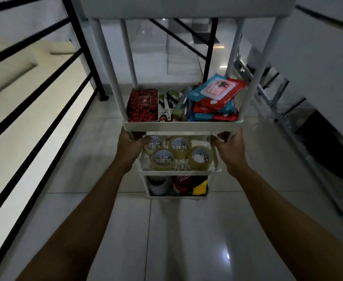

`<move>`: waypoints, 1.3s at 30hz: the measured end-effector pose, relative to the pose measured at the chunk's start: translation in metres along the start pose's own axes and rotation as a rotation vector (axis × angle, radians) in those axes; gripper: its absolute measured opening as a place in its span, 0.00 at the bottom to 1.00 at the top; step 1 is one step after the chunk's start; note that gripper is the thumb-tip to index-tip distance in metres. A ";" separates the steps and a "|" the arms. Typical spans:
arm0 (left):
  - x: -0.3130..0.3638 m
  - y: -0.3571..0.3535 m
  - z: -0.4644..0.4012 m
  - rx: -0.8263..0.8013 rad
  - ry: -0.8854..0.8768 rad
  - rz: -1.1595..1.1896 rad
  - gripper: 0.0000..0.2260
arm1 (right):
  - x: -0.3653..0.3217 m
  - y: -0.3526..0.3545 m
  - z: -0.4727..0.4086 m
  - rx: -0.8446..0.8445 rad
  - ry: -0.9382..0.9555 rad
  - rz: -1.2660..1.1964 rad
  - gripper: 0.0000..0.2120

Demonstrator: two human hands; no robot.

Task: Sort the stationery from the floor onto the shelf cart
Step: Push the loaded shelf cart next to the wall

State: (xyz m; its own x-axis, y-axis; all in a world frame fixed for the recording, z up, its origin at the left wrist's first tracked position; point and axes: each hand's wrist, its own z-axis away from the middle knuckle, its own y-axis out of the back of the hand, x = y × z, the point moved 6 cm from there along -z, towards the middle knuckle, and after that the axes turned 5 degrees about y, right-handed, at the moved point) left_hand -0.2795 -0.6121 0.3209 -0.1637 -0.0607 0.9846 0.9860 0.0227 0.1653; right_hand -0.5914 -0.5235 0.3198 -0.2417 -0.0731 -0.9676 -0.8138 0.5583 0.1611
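Far left of the frame, I had black railing bars [34, 94] slanting across, with a pale stairwell behind them. Moving in, my left hand [129, 147] was on the left corner post of the shelf cart [182, 125], fingers curled around it just under the middle tier's front rim. A firm grip, as far as I could see.

Centre frame, the white cart stood on the glossy tiled floor [166, 230], and its tiers were loaded. On the tier above my hands, a red patterned box [143, 105] sat at the left, scissors [169, 106] lay beside it, and a heap of red and blue wipe packs [217, 98] filled the right side, the top pack tilted up over the rim. Below, between my two hands, four rolls of clear tape [179, 146] lay flat on the perforated shelf. On the bottom tier, I made out a white roll [158, 186] at the left and red and yellow items [190, 184] to its right; too dim to name them.

Right of centre, my right hand [230, 146] held the right post at the same height, fingers bent round it.

Far right, a folded metal ladder [284, 110] leaned along the wall.
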 end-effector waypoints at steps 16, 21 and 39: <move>-0.014 0.007 -0.018 0.042 -0.050 -0.047 0.13 | 0.022 -0.003 -0.018 0.119 -0.135 -0.111 0.22; -0.061 -0.001 -0.008 0.003 0.049 -0.101 0.16 | 0.022 0.001 -0.008 0.157 -0.084 -0.100 0.11; -0.111 -0.019 -0.019 0.071 0.182 0.011 0.22 | 0.087 -0.011 -0.006 -0.035 -0.187 -0.056 0.22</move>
State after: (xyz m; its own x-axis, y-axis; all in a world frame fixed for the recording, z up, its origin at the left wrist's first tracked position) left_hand -0.2796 -0.6253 0.2078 -0.1380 -0.2397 0.9610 0.9819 0.0943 0.1645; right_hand -0.6068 -0.5413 0.2347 -0.0962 0.0534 -0.9939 -0.8417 0.5286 0.1099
